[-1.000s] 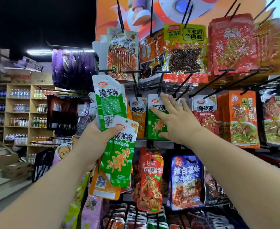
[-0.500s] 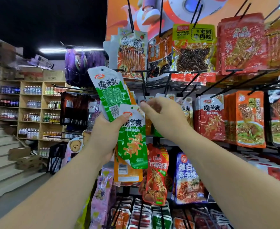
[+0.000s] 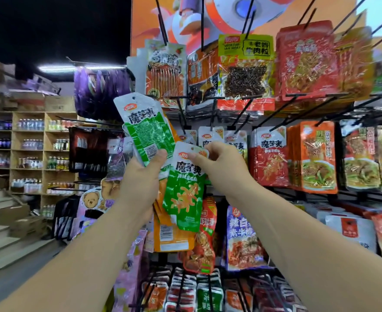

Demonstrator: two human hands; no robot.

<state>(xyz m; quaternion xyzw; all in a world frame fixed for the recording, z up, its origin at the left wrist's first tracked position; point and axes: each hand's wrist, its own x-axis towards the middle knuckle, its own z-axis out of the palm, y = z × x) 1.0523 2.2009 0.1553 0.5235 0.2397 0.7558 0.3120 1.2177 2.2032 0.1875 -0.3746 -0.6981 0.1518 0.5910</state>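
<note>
green snack packets, 2, both mid-air before the pegs: back-out green packet (image 3: 147, 129) tilted upward; front-out green packet (image 3: 185, 188) hanging lower. orange packet (image 3: 172, 235), 1, behind. left hand (image 3: 140, 176) grip clamped on all three; right hand (image 3: 221, 167) grip pinches the front-out one's top. red packets (image 3: 270, 161) hang just right.

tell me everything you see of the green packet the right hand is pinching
The green packet is a flat, glossy plastic pouch: white top with a hang hole, red logo and black characters, green body picturing orange strips. It is nearly upright. The right hand pinches its top edge; its left side lies against the left hand, which grips an orange packet behind it.
</note>
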